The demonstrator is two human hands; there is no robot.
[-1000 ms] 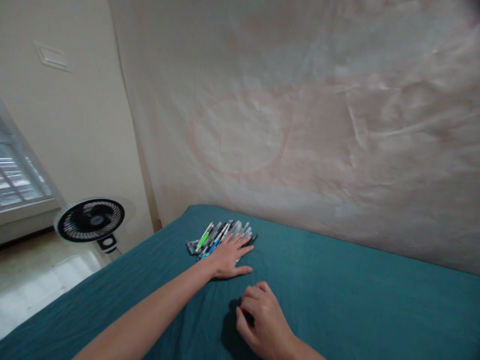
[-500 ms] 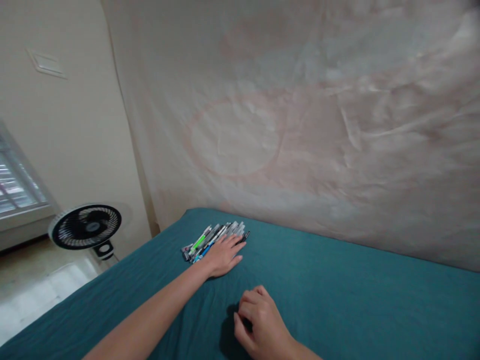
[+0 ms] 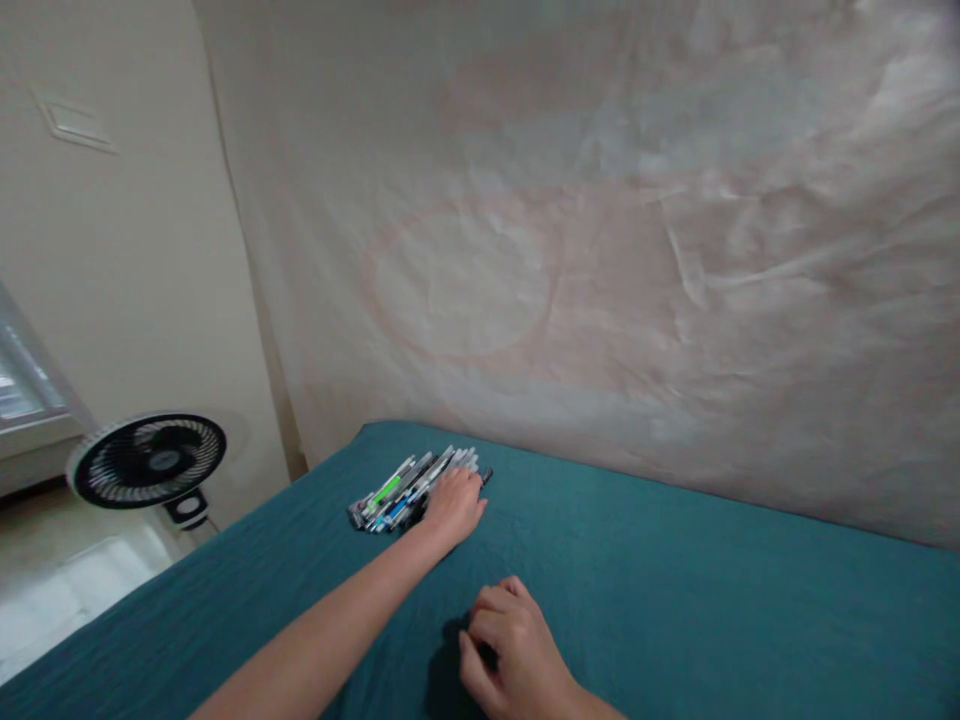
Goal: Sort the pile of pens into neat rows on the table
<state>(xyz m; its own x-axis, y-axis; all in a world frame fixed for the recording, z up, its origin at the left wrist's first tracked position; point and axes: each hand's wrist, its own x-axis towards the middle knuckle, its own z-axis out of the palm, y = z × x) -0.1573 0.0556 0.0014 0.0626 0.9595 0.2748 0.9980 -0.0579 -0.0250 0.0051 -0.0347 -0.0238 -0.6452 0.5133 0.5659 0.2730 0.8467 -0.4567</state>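
A pile of several pens and markers [image 3: 394, 490] lies on the teal cloth [image 3: 675, 580] near its far left corner, one of them with a bright green barrel. My left hand [image 3: 454, 505] reaches out to the right end of the pile, its fingers drawn together and curled over the pens. My right hand [image 3: 510, 650] rests on the cloth close to me, curled into a loose fist with the knuckles up. A dark patch shows inside the fist, and I cannot make out whether it holds anything.
A wrinkled pale sheet [image 3: 600, 250] hangs as a backdrop behind the teal surface. A black fan [image 3: 146, 465] stands on the light floor at the left, below a cream wall and a window edge [image 3: 22, 400].
My left hand went from lying flat and spread on the pens to fingers drawn in over them. The view drifted, shifting everything slightly left. My right fist stayed in place.
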